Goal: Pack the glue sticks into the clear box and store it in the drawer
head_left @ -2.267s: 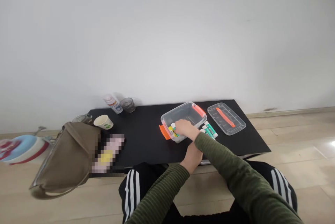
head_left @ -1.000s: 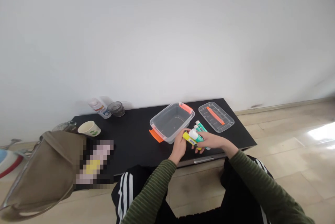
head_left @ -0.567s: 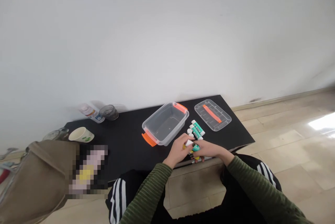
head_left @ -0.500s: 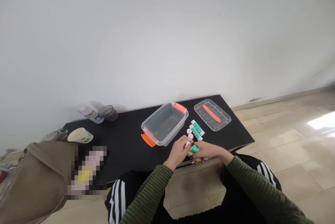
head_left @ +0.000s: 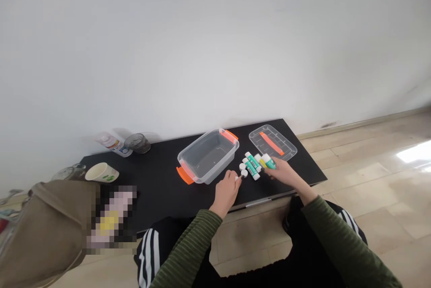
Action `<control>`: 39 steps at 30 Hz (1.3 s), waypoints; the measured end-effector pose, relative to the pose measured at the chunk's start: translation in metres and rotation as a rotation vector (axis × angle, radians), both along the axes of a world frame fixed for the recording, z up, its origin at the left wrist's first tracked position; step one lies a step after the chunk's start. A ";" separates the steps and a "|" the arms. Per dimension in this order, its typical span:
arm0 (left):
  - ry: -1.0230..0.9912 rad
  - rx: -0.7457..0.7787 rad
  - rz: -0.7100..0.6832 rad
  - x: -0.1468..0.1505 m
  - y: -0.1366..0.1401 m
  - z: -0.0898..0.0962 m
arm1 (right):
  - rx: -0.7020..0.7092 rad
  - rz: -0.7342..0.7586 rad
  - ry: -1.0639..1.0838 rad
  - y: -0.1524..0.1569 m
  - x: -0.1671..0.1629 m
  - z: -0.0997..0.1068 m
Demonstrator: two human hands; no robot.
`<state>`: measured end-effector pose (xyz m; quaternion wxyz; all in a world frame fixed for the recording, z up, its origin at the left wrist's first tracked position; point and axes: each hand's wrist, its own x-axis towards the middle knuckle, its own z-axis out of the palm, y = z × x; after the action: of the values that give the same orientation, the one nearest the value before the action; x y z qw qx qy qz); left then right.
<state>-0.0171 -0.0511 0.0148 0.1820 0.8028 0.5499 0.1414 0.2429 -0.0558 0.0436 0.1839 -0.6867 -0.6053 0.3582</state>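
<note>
My right hand (head_left: 280,172) is closed on a glue stick (head_left: 269,162) with a green label, a yellow band and a white end. Just left of that stick a small white end (head_left: 257,157) shows; I cannot tell what it belongs to. Two more green-and-white glue sticks (head_left: 251,169) lie side by side on the black table. Beside them are two round white caps (head_left: 243,167). Close to these caps, my left hand (head_left: 226,191) pinches a small white piece that looks like a cap (head_left: 237,177), mostly hidden by the fingers.
Behind my left hand stands a clear plastic box (head_left: 208,157) with orange latches. Its lid (head_left: 272,142), with an orange handle, lies at the table's right end. To the left are a paper cup (head_left: 102,173), a dark glass (head_left: 137,143), a spray can (head_left: 112,144) and a brown bag (head_left: 50,229).
My hands were together over a glue stick at the table's front edge and have parted. My right hand has carried the stick right and forward, next to the lying sticks.
</note>
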 end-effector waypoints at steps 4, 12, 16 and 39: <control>0.297 0.034 0.031 0.013 0.006 -0.014 | 0.074 -0.139 -0.313 0.023 0.001 -0.016; 0.187 -0.033 0.078 0.007 0.014 -0.027 | 0.007 -0.232 -0.323 0.037 -0.018 -0.045; 0.030 -0.112 0.097 0.007 0.015 -0.028 | 0.067 -0.230 -0.286 0.041 -0.024 -0.049; 0.178 0.290 -0.078 0.004 0.011 -0.038 | 0.398 -0.033 -0.314 0.033 -0.025 -0.067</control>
<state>-0.0132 -0.0405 -0.0230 0.0201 0.8508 0.5061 0.1403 0.2180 -0.0227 -0.0234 0.2252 -0.6940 -0.6736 0.1178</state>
